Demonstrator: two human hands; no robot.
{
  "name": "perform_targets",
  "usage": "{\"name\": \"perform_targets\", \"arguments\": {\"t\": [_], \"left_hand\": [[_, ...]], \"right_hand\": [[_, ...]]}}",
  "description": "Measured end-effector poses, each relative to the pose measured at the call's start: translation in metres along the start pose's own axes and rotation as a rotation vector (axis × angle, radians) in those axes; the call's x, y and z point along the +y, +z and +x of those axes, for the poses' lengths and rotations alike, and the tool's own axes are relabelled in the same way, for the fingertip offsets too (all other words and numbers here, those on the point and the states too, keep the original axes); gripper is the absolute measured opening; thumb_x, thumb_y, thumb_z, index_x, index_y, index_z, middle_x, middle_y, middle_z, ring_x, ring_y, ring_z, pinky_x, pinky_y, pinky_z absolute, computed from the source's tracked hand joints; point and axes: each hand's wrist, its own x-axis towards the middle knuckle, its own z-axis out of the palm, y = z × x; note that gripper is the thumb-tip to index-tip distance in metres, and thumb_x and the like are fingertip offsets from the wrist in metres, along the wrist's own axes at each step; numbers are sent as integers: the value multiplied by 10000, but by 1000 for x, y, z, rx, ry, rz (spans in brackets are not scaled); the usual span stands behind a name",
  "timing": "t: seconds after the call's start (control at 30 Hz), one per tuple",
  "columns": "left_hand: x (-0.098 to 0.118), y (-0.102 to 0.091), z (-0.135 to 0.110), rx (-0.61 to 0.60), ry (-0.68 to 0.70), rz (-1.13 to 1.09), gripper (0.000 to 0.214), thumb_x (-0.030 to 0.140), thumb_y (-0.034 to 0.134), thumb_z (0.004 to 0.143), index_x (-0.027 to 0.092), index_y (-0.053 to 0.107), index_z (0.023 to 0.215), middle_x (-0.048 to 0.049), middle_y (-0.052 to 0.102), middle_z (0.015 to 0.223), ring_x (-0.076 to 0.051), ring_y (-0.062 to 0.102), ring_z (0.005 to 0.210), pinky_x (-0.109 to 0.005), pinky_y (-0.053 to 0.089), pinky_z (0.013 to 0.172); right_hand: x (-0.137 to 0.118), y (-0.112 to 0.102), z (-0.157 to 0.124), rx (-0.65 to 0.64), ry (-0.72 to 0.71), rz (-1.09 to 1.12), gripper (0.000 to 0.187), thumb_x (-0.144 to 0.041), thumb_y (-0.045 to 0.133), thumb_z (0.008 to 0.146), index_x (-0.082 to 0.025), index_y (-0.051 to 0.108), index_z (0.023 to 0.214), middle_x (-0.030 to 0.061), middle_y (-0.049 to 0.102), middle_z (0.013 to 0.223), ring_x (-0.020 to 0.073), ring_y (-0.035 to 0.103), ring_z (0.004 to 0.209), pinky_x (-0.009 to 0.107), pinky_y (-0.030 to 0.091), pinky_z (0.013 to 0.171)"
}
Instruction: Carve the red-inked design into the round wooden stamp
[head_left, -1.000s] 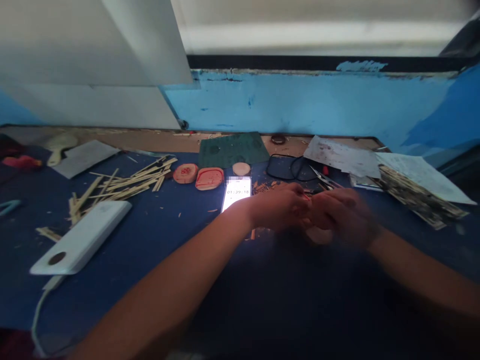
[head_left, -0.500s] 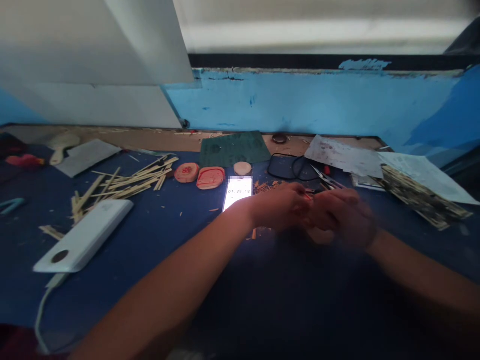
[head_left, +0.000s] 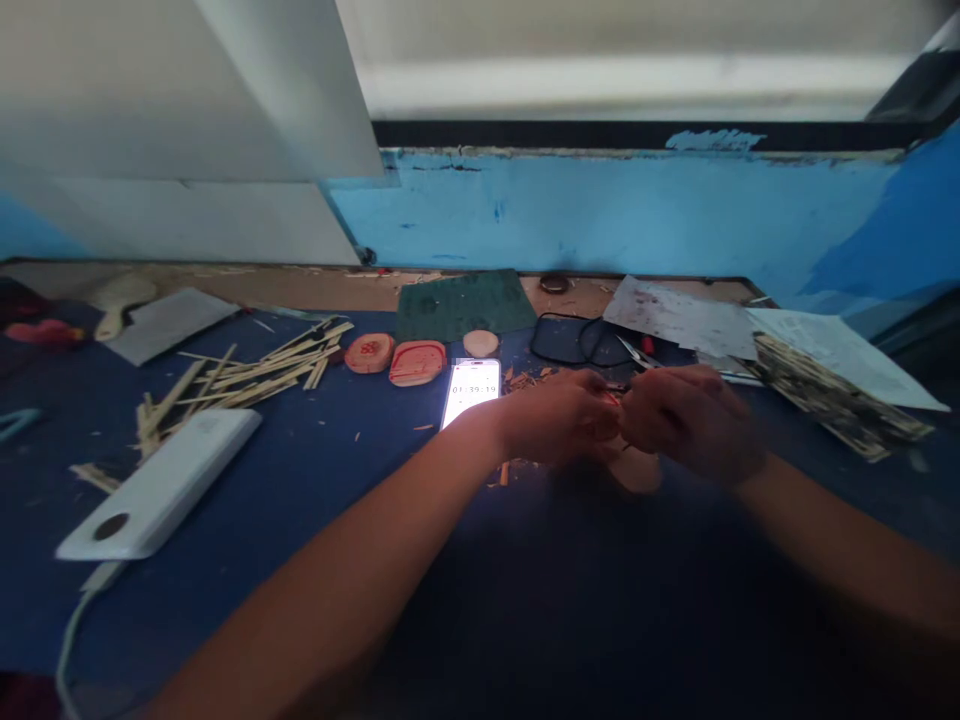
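Note:
My left hand point(head_left: 559, 418) is closed, its fingertips around a small piece that shows a red line; most of it is hidden and its kind is not clear. Against it from the right presses my right hand point(head_left: 686, 422), curled into a fist. What its fingers hold is covered, though a thin dark tip shows near the left hand. Below the two hands, a pale flat wooden piece point(head_left: 637, 470) rests on the blue table. Wood shavings point(head_left: 525, 378) lie scattered beside the left hand, and a lit phone point(head_left: 472, 388) with a running timer lies left of it.
Two red-marked wooden pieces point(head_left: 418, 362) and a pale disc point(head_left: 481, 343) lie by a green sheet point(head_left: 465, 305). Thin wooden sticks point(head_left: 247, 375) and a white power bank point(head_left: 161, 485) with a cable are leftward. Pliers point(head_left: 636, 352), papers point(head_left: 847, 350) and dark-stained wooden strips point(head_left: 832, 395) lie rightward.
The phone's timer has gone from 01:39:18 to 01:39:19. My right hand has shifted slightly and its fist has turned; the hands stay together. The whole view has moved a little.

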Motion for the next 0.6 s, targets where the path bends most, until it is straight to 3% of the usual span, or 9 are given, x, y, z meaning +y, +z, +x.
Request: {"name": "perform_targets", "arguments": {"t": [0.2, 0.4, 0.6], "left_hand": [[-3, 3, -2, -1, 25, -17, 170, 247, 700, 963, 222, 782, 1110, -116, 686, 1275, -285, 567, 1353, -411, 466, 1130], [-3, 4, -4, -18, -16, -44, 250, 323, 654, 999, 221, 741, 1209, -139, 562, 1485, -280, 614, 1315, -411, 491, 1119], [-4, 6, -5, -21, -14, -54, 246, 311, 655, 997, 203, 712, 1211, -126, 541, 1533, -257, 594, 1355, -356, 489, 1101]], "right_hand": [[5, -7, -2, 24, -49, -106, 595, -456, 570, 1026, -211, 469, 494, -32, 394, 460, 116, 369, 442, 303, 291, 462], [-1, -11, -3, 6, 22, -211, 466, -495, 574, 1038, -200, 604, 678, -28, 484, 558, 116, 423, 495, 265, 323, 463], [-11, -22, -1, 70, -62, -517, 279, -428, 598, 1034, -214, 653, 863, 27, 698, 734, 171, 663, 633, 274, 518, 586]]}}
